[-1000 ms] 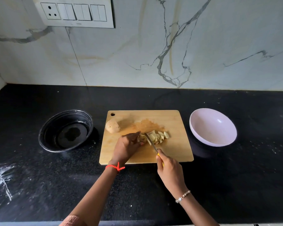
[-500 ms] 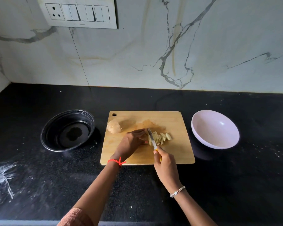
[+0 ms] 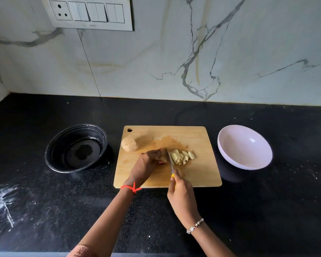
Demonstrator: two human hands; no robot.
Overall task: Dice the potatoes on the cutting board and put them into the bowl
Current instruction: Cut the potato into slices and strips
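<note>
A wooden cutting board (image 3: 196,138) lies on the black counter. My left hand (image 3: 145,165) grips the uncut part of a potato (image 3: 162,157) near the board's middle. My right hand (image 3: 181,193) holds a yellow-handled knife (image 3: 170,161), its blade standing in the potato right beside my left fingertips. Several cut potato pieces (image 3: 182,157) lie just right of the blade. Another potato piece with skin (image 3: 129,144) sits at the board's far left. A pale pink bowl (image 3: 245,147) stands right of the board with nothing in it.
A black round bowl (image 3: 76,148) sits left of the board. White powder smears (image 3: 0,203) mark the counter at the lower left. A marble wall with a switch panel (image 3: 89,13) rises behind the counter.
The knife blade has swung from slanting to nearly straight and moved left against the held potato. My left hand has drawn back a little. The head camera has shifted slightly.
</note>
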